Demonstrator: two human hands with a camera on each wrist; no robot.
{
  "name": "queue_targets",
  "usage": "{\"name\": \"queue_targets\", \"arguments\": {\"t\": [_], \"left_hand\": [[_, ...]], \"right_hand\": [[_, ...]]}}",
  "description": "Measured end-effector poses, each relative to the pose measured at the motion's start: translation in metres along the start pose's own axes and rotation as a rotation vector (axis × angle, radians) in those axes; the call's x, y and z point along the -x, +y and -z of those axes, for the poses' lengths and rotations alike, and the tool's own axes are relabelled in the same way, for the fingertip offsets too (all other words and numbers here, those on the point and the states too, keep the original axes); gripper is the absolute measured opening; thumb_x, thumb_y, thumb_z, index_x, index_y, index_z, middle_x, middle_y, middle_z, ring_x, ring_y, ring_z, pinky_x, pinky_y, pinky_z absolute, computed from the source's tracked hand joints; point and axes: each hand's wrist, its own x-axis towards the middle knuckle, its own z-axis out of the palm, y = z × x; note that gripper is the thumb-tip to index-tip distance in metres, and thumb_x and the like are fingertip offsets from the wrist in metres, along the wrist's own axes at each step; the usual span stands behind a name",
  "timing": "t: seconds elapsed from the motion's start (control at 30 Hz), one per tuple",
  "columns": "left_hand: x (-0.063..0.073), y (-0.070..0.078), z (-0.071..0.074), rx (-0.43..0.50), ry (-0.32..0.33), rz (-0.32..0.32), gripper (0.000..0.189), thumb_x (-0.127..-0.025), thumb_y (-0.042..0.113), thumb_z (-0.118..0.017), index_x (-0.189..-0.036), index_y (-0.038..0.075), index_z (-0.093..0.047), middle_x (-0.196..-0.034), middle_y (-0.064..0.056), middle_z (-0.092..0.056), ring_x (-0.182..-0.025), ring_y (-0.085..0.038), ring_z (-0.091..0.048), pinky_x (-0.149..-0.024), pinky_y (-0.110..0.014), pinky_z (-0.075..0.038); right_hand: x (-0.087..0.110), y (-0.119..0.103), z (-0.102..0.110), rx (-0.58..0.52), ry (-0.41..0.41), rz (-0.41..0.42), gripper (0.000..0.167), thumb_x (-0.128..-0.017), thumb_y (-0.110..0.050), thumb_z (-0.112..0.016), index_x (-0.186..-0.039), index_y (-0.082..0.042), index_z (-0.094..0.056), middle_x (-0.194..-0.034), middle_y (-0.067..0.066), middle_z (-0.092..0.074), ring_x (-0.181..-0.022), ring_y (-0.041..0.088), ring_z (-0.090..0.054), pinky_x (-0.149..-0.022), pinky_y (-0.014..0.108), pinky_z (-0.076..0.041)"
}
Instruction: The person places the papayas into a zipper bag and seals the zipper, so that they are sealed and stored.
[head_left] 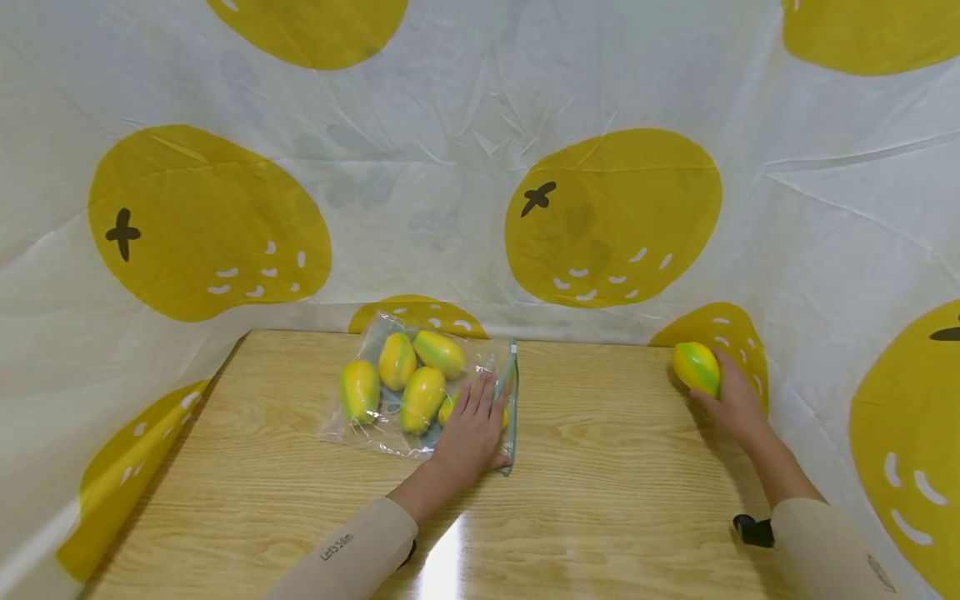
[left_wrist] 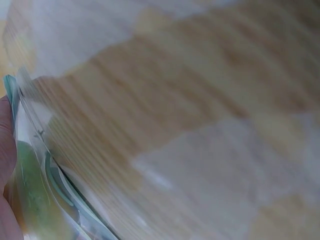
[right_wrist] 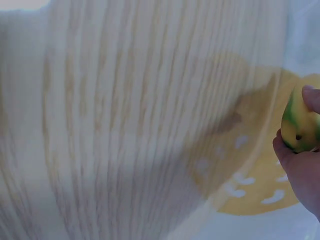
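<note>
A clear zip bag point(head_left: 390, 442) lies on the wooden table with several yellow-green mangoes point(head_left: 360, 392) inside. My left hand point(head_left: 468, 433) rests on the bag near its green zip edge point(head_left: 513, 392), fingers stretched out over a mango that it partly hides. In the left wrist view, part of that hand point(left_wrist: 6, 160) shows beside the bag and a blurred mango point(left_wrist: 37, 195). Over at the table's far right, my right hand point(head_left: 735, 404) grips a single mango point(head_left: 693, 367) between thumb and fingers. The right wrist view shows this mango point(right_wrist: 297, 122) with a dark spot on its end.
White cloth point(head_left: 420, 225) printed with large yellow fruit hangs behind the table and along both sides. The wooden tabletop point(head_left: 592, 433) stretches between the two hands. A black object point(head_left: 752, 531) sits at the right sleeve point(head_left: 832, 542).
</note>
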Motion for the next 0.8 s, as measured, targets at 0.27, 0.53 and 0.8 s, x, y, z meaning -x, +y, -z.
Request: {"name": "queue_targets", "arguments": {"t": [0.27,0.53,0.8], "left_hand": [[0.000,0.000,0.001,-0.003,-0.020,0.005,0.129,-0.071,0.085,-0.068,-0.161,0.001,-0.028,-0.167,-0.026,-0.026,-0.158,-0.038,-0.022,-0.127,-0.049,-0.026],[0.000,0.001,0.001,0.001,-0.026,0.011,0.129,-0.070,0.085,-0.068,-0.161,0.001,-0.029,-0.167,-0.026,-0.026,-0.158,-0.038,-0.022,-0.127,-0.049,-0.026],[0.001,0.002,0.002,-0.023,-0.043,0.011,0.128,-0.072,0.086,-0.066,-0.161,0.000,-0.029,-0.167,-0.026,-0.026,-0.158,-0.037,-0.022,-0.127,-0.048,-0.026]], "right_hand": [[-0.003,-0.035,-0.009,-0.061,-0.043,0.083,0.084,-0.093,0.000,-0.072,-0.157,0.012,-0.017,-0.149,0.044,-0.032,-0.129,0.059,-0.038,-0.101,0.072,-0.032],[-0.003,-0.067,-0.021,-0.080,-0.142,0.112,0.083,-0.095,-0.004,-0.072,-0.158,0.008,-0.019,-0.150,0.038,-0.037,-0.128,0.054,-0.045,-0.099,0.069,-0.038],[-0.003,-0.098,-0.040,-0.071,-0.221,0.134,0.080,-0.095,-0.005,-0.073,-0.158,0.002,-0.024,-0.149,0.034,-0.044,-0.126,0.050,-0.051,-0.100,0.066,-0.042]]}}
